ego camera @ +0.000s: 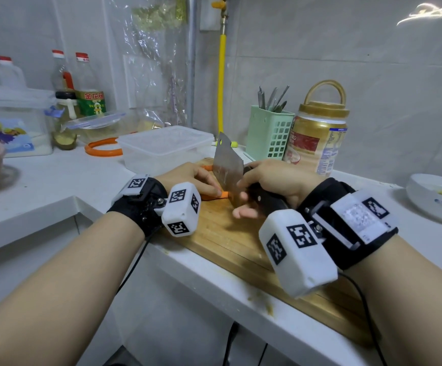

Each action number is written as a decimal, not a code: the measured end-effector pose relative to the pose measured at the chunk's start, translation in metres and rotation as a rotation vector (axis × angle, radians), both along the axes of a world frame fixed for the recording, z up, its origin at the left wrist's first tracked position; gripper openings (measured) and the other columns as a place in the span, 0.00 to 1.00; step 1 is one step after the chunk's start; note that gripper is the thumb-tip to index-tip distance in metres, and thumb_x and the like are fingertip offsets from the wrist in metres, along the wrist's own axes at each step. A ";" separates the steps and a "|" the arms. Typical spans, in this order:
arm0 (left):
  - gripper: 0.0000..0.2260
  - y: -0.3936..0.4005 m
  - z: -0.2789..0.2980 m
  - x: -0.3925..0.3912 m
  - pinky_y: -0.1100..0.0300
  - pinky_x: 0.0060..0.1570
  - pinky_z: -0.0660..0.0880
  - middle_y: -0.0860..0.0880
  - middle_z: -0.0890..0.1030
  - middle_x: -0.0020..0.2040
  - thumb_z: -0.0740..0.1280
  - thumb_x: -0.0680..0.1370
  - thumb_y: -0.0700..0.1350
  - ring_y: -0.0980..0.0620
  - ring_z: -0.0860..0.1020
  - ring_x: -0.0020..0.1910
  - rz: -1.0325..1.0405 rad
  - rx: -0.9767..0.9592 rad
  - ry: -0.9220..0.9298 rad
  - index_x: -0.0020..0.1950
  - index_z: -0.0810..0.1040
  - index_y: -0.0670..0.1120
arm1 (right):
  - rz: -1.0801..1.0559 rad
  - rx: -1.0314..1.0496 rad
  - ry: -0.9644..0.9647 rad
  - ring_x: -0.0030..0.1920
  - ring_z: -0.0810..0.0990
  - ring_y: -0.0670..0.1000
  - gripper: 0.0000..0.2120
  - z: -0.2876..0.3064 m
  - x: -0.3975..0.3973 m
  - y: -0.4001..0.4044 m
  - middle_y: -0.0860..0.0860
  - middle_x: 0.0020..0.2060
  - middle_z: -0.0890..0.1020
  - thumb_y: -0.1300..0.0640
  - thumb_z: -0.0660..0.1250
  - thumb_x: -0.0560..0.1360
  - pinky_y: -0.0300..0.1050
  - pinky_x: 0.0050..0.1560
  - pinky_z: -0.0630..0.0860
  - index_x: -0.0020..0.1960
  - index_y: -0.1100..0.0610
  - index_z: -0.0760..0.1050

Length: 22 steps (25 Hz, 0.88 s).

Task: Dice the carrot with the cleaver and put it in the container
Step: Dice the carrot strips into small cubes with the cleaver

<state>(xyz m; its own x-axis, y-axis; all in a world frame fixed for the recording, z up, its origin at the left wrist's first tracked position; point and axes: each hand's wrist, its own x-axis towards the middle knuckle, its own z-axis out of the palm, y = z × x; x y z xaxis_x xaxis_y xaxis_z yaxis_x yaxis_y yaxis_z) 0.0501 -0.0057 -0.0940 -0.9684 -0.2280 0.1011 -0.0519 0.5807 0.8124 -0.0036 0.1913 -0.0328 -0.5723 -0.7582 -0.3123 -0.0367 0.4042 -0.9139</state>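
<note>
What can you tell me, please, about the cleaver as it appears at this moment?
The cleaver has a broad, rectangular, dull grey blade that looks like steel, with a small hole near its far top corner, and a dark handle. It stands upright on edge over the wooden cutting board, its cutting edge down at the near end of the carrot. The right hand holds the handle in its grip, fingers curled round it. The left hand steadies the carrot just beside the blade.

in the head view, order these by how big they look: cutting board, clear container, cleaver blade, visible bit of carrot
1. cutting board
2. clear container
3. cleaver blade
4. carrot, mostly hidden by the left hand

The board lies nearer the camera, which inflates it.
</note>
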 end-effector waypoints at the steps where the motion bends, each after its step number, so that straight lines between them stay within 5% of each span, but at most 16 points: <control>1: 0.01 -0.001 -0.001 0.000 0.76 0.38 0.70 0.62 0.82 0.35 0.73 0.74 0.38 0.69 0.77 0.35 0.002 -0.001 -0.002 0.45 0.83 0.42 | -0.004 0.016 0.022 0.28 0.79 0.59 0.05 0.000 0.002 0.001 0.56 0.29 0.70 0.67 0.57 0.79 0.46 0.26 0.79 0.54 0.61 0.68; 5: 0.01 -0.003 -0.003 -0.003 0.71 0.46 0.69 0.62 0.83 0.36 0.74 0.73 0.41 0.69 0.77 0.38 0.004 -0.018 -0.014 0.44 0.85 0.45 | -0.045 0.058 0.128 0.22 0.73 0.55 0.08 -0.002 0.003 0.005 0.56 0.25 0.70 0.60 0.57 0.80 0.38 0.24 0.71 0.42 0.61 0.66; 11: 0.02 -0.008 -0.006 -0.003 0.59 0.65 0.68 0.56 0.85 0.46 0.77 0.71 0.45 0.65 0.75 0.59 -0.008 -0.003 -0.007 0.40 0.86 0.51 | -0.101 0.057 0.098 0.17 0.70 0.53 0.11 -0.001 0.007 0.002 0.53 0.22 0.73 0.51 0.58 0.81 0.37 0.21 0.69 0.45 0.57 0.64; 15: 0.01 -0.005 -0.003 -0.004 0.66 0.53 0.67 0.62 0.84 0.39 0.75 0.72 0.42 0.72 0.77 0.42 0.009 -0.015 -0.016 0.43 0.85 0.48 | -0.100 0.015 0.064 0.17 0.68 0.52 0.11 0.002 0.006 0.006 0.53 0.23 0.70 0.53 0.58 0.81 0.35 0.21 0.67 0.43 0.58 0.65; 22: 0.02 -0.005 -0.003 -0.004 0.62 0.58 0.65 0.65 0.82 0.37 0.76 0.71 0.45 0.68 0.75 0.42 0.032 -0.024 -0.016 0.43 0.86 0.49 | -0.093 -0.051 0.010 0.16 0.68 0.51 0.10 0.011 0.005 0.012 0.52 0.24 0.68 0.53 0.57 0.81 0.33 0.19 0.67 0.45 0.59 0.64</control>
